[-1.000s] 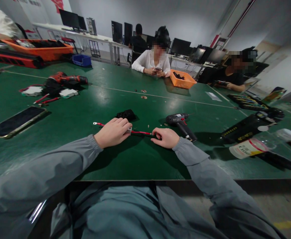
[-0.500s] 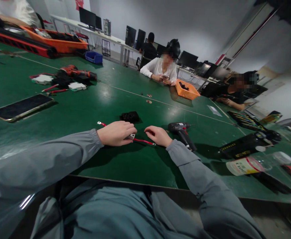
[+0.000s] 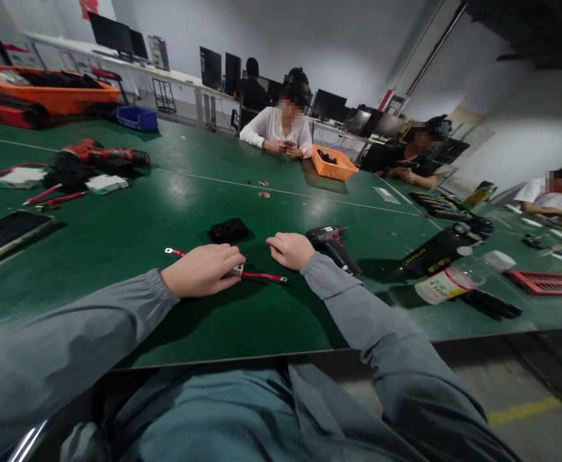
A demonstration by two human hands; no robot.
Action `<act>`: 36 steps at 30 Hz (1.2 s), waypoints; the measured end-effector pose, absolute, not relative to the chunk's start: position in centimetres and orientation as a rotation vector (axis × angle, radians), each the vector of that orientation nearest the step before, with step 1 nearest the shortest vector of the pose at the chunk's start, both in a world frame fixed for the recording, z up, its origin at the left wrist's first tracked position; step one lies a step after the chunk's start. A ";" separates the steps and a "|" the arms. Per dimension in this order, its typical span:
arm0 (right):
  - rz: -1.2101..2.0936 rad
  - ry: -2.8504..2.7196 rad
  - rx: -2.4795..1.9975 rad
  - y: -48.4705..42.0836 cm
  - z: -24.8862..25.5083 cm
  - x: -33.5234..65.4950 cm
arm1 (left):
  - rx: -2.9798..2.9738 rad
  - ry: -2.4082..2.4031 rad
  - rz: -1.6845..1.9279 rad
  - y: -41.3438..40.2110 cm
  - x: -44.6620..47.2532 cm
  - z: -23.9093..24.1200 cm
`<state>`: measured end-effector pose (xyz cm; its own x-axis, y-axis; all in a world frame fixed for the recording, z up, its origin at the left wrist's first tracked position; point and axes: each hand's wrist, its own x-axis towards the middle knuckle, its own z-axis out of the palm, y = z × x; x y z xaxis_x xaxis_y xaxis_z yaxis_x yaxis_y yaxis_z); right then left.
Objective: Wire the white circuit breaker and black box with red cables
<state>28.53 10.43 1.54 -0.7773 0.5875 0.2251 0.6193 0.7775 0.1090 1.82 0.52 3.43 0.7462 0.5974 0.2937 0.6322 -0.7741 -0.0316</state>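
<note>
My left hand [image 3: 201, 270] lies closed over a small white block [image 3: 237, 270] on the green table [image 3: 131, 237]. A thin red wire [image 3: 260, 276] with metal lugs runs out from under that hand on both sides. My right hand [image 3: 289, 249] rests loosely curled on the table just above the wire's right end, apart from it, holding nothing that shows. A black plastic part [image 3: 228, 230] sits just beyond my hands. A black cordless screwdriver [image 3: 335, 244] lies right beside my right hand.
A phone [image 3: 2, 235] lies at the left. A red drill [image 3: 102, 154] and red-handled tools sit farther back left. An orange bin [image 3: 333, 164] stands in front of a seated person. A plastic bottle [image 3: 459, 279] and black cases lie at the right. Other people sit around the table.
My right hand has let go of the wire's right end and moved up and away toward the screwdriver. My left hand stays on the white block. The camera has swung to the right.
</note>
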 end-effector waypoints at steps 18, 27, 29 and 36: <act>0.399 -2.320 -2.181 13.2 3.9 42.1 | -2.779 -1.022 -0.398 0.3 2.0 3.5; 0.383 -2.240 -2.262 13.0 3.9 41.7 | -2.804 -1.021 -0.420 0.3 2.0 3.6; 0.421 -2.251 -2.231 13.1 3.8 41.7 | -2.810 -1.019 -0.427 0.3 2.0 3.6; 0.481 -2.232 -2.211 13.5 3.5 42.0 | -2.816 -1.026 -0.412 0.4 2.0 3.5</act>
